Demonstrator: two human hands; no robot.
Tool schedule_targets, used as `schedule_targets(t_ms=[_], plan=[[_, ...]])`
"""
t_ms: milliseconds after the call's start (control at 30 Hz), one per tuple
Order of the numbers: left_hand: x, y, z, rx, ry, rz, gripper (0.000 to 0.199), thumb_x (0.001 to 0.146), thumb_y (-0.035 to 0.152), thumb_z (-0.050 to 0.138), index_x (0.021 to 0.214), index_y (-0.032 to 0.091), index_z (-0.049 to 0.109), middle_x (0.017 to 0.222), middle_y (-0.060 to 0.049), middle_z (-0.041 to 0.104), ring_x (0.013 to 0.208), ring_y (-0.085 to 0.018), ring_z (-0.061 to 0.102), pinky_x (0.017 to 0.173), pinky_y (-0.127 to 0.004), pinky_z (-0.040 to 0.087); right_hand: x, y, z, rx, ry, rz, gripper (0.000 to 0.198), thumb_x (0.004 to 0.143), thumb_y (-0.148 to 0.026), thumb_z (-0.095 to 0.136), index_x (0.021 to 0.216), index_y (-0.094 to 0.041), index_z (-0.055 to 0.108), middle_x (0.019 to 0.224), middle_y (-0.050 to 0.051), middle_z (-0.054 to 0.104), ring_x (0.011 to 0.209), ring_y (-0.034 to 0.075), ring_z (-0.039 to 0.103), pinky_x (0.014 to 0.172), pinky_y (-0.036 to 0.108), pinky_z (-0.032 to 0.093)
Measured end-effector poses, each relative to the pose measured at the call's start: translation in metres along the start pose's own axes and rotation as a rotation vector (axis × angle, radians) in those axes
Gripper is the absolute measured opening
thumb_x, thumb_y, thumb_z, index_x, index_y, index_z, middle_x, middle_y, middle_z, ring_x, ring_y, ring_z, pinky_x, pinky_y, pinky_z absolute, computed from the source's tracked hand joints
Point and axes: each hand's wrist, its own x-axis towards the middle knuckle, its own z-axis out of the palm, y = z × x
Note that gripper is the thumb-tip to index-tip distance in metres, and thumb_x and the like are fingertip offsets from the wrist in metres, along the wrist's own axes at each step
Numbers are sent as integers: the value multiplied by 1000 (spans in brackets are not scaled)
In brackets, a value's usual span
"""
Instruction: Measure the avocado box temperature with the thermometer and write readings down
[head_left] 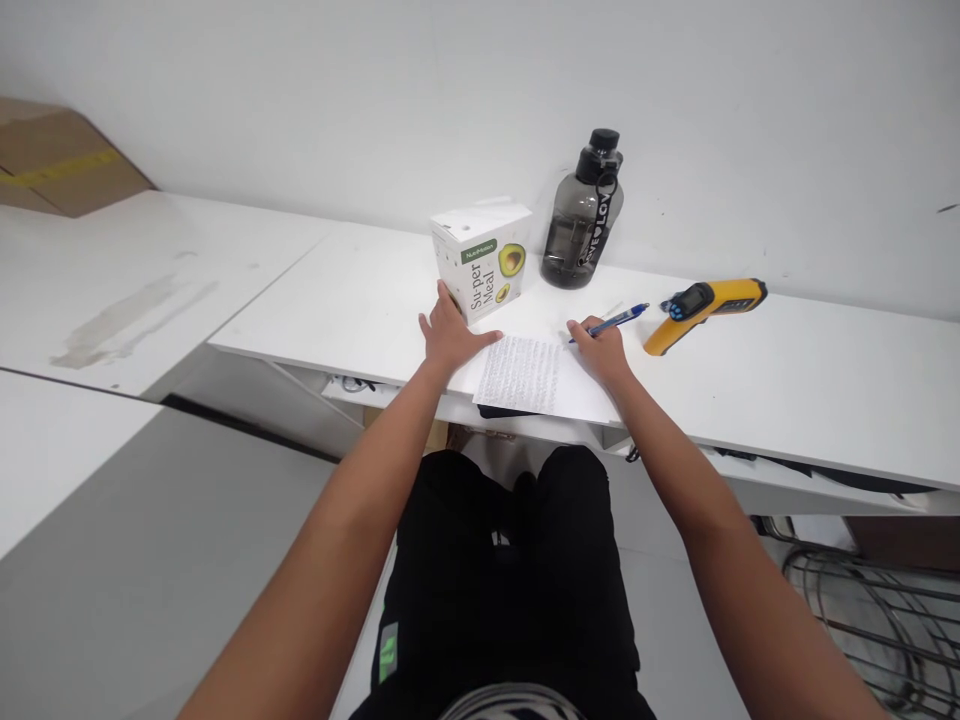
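Slanting right of the frame's centre, a blue pen (621, 317) is clamped in the right hand's grip (602, 350). The left hand's grip (448, 338) is spread, with the thumb held beside the paper (521, 372); whether the white box (484, 262) is touched by its fingers cannot be told. The paper is laid at the centre, near the front edge of the bench (810, 385); its left part is covered with handwritten lines. Behind, a dark bottle (579, 232) is stood upright; right of the pen, a yellow thermometer gun (703, 305) is seen.
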Motion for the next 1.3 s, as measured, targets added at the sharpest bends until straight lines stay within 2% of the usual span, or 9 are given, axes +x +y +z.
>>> schedule_targets(t_ms=[200, 367, 500, 633, 800, 900, 1033, 1167, 1300], plan=[[0, 0, 0, -19, 5, 4, 141, 61, 66, 81, 163, 25, -8, 167, -18, 30, 152, -46, 27, 125, -67, 5, -2, 0, 0, 2, 32, -39, 50, 85, -69, 58, 71, -22, 65, 65, 0, 60, 72, 19, 57, 76, 34, 47], [1, -1, 1, -3, 20, 2, 138, 66, 64, 79, 162, 24, -12, 165, -19, 32, 152, -45, 27, 125, -66, 7, 0, 1, 0, -42, 53, 3, 53, 86, -71, 55, 72, -22, 69, 78, 4, 67, 85, 22, 61, 82, 36, 48], [0, 0, 0, -1, 20, 0, 139, 64, 63, 80, 162, 25, -11, 166, -18, 31, 153, -43, 26, 125, -64, 7, -1, 3, 1, -46, 68, -2, 45, 87, -63, 57, 75, -21, 69, 77, 4, 67, 82, 22, 62, 82, 36, 49], [0, 2, -1, -26, 39, -15, 137, 64, 61, 81, 161, 22, -7, 161, -20, 40, 151, -41, 32, 126, -63, 8, 0, 10, 1, -96, 110, -159, 37, 88, -48, 58, 105, -19, 72, 95, 6, 72, 85, 22, 64, 87, 36, 50], [1, 3, -3, -52, 117, -63, 127, 65, 58, 80, 160, 18, 5, 147, -20, 54, 143, -41, 43, 122, -58, 26, 8, 20, 2, -153, 82, -40, 49, 82, -27, 52, 128, -19, 67, 101, 7, 73, 77, 20, 65, 85, 38, 51], [1, 7, -5, -4, 135, -51, 110, 66, 56, 80, 153, 17, 24, 141, -19, 58, 138, -41, 48, 117, -55, 32, 11, 23, 3, -109, 92, 3, 48, 80, -24, 52, 125, -19, 69, 103, 7, 74, 78, 20, 65, 88, 39, 52], [0, 11, -8, 69, 114, -66, 69, 69, 54, 76, 121, 18, 50, 122, -17, 62, 123, -38, 57, 109, -52, 41, 13, 27, 4, -40, 87, 42, 50, 80, -25, 52, 127, -17, 67, 100, 7, 77, 78, 20, 66, 90, 40, 53], [-1, 13, -10, 48, 113, -89, 60, 66, 50, 77, 109, 19, 50, 113, -14, 63, 115, -36, 60, 102, -51, 45, 14, 27, 3, -21, 75, 71, 55, 79, -25, 50, 131, -14, 65, 102, 7, 77, 85, 21, 67, 93, 41, 52], [-3, 12, -12, -41, 163, -127, 57, 71, 43, 74, 115, 18, 48, 118, -16, 63, 117, -36, 60, 97, -48, 49, 15, 28, 4, -11, 60, 71, 65, 79, -26, 52, 144, -16, 54, 102, 6, 77, 92, 22, 67, 96, 43, 51]])
